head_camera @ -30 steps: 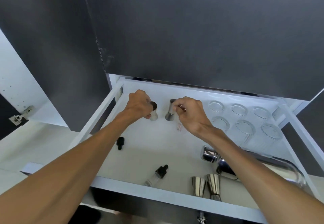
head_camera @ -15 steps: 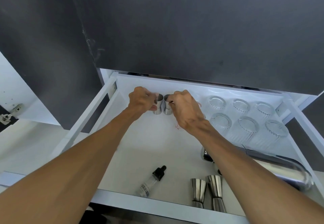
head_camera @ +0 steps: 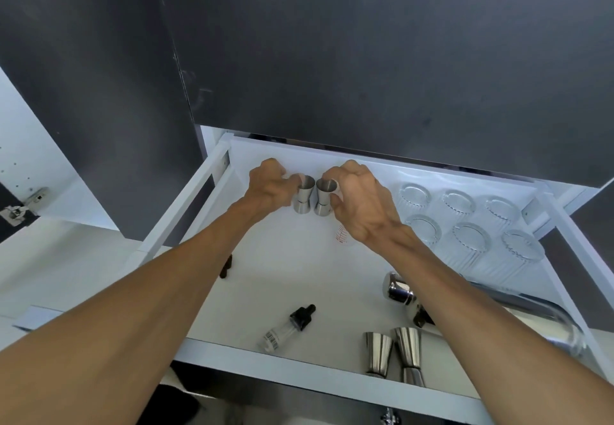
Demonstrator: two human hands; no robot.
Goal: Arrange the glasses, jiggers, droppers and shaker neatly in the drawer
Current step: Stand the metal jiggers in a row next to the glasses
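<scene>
Two small steel jiggers stand upright side by side at the back of the white drawer point(head_camera: 299, 363). My left hand point(head_camera: 270, 187) grips the left jiggers' one point(head_camera: 305, 195); my right hand point(head_camera: 360, 200) grips the right jigger point(head_camera: 323, 198). Several ribbed glasses point(head_camera: 470, 240) stand in rows at the back right. A steel shaker point(head_camera: 400, 288) lies on its side at the right, partly hidden by my right forearm. Two more jiggers point(head_camera: 393, 353) stand at the front. A clear dropper bottle point(head_camera: 287, 326) lies at the front middle; a black dropper cap point(head_camera: 226, 268) peeks past my left forearm.
A dark cabinet front point(head_camera: 365, 58) overhangs the drawer's back edge. A small clear measuring glass with red marks point(head_camera: 342, 236) sits under my right wrist. The drawer's white side rails point(head_camera: 186, 205) bound the left and right. A white counter point(head_camera: 66, 265) lies to the left.
Both hands brought the two small jiggers together and stood them upright next to each other at the back. The camera view shifted slightly, showing more of the drawer's front.
</scene>
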